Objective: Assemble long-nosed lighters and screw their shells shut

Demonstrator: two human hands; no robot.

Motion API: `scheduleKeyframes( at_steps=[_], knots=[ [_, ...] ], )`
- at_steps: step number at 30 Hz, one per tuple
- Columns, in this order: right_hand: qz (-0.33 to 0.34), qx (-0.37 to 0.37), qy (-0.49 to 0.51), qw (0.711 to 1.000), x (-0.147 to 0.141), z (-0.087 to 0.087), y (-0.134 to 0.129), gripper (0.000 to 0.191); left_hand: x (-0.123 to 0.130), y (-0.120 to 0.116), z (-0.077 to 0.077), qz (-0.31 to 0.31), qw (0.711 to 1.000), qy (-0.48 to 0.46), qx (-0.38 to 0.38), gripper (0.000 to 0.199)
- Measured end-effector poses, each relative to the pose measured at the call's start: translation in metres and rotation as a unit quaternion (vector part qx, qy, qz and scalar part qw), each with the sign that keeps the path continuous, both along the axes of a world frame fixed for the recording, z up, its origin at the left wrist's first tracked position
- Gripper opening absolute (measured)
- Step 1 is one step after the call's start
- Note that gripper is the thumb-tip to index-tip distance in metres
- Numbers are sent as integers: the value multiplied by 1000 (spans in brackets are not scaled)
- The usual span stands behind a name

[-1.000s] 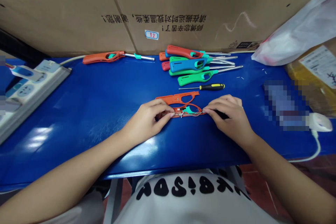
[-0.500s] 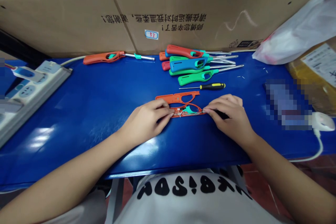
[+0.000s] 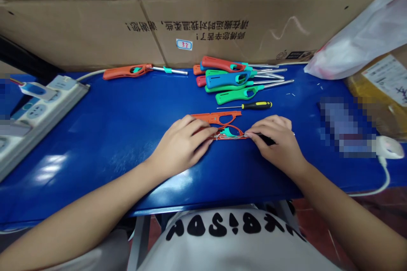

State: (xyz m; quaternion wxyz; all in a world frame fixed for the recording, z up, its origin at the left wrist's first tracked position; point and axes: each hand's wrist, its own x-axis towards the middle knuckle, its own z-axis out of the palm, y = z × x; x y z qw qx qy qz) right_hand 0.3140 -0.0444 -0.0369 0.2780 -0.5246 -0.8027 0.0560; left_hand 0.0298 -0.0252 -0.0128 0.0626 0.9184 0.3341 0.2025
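Note:
An opened orange lighter half-shell [image 3: 237, 128] lies on the blue table, with a green trigger [image 3: 227, 131] and thin wires inside it. My left hand [image 3: 186, 144] is closed over its left end, fingers bent down onto the parts there; the fingertips partly hide them. At the other end, my right hand [image 3: 275, 137] pinches the tip of the shell where the wire runs out. Just beyond lies the matching orange cover half [image 3: 216, 117], its left end behind my left hand. A black and yellow screwdriver [image 3: 257, 105] rests behind that.
Several assembled lighters [image 3: 227, 79] are piled at the back, and an orange lighter [image 3: 127, 71] lies to their left. A power strip [image 3: 41, 112] stands at left. A large cardboard box [image 3: 203, 17] closes off the back. On the right are a plastic bag [image 3: 356, 36] and a blurred-out item [image 3: 346, 125].
My left hand has shifted slightly right and further over the shell, covering more of its left end and of the cover half. My right hand stays at the tip.

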Motion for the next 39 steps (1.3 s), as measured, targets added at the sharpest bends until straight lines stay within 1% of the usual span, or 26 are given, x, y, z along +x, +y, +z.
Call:
scheduleKeyframes(
  at_steps=[2,5,8,12,15,18,21,23,26,29,32,36,39],
  knots=[
    [1,2,3,1000,0,0,0,10,2,-1,-1,-21,998,35,39,30],
    [4,5,4,1000,-1,-1,0,10,3,-4,-5,-23,992,86,85,32],
    [3,-1,2,1000,-1,0,0,12,4,-9,-6,-12,988,111,103,32],
    [2,-4,3,1000,-2,0,0,12,9,-18,-3,11,986,117,115,32],
    [3,-2,0,1000,-3,1,-1,12,14,-26,0,27,986,124,110,35],
    [-1,-2,-9,1000,-4,2,-1,12,17,-32,0,30,987,131,87,39],
    [2,1,-27,1000,-5,3,-2,13,18,-35,0,33,991,113,62,43],
    [4,9,-39,999,-6,3,-3,13,18,-36,-1,25,993,102,51,44],
    [6,34,-47,998,-7,5,-5,7,21,-37,-1,10,994,99,35,43],
    [35,51,-48,997,-10,5,-5,8,22,-37,-3,11,994,102,26,45],
    [63,45,-54,996,-14,5,-3,4,22,-36,-5,12,995,101,19,45],
    [62,23,-43,997,-17,5,0,9,21,-35,-5,10,995,96,14,45],
    [55,16,-27,998,-18,5,1,7,21,-34,-4,6,996,93,12,44]
  ],
)
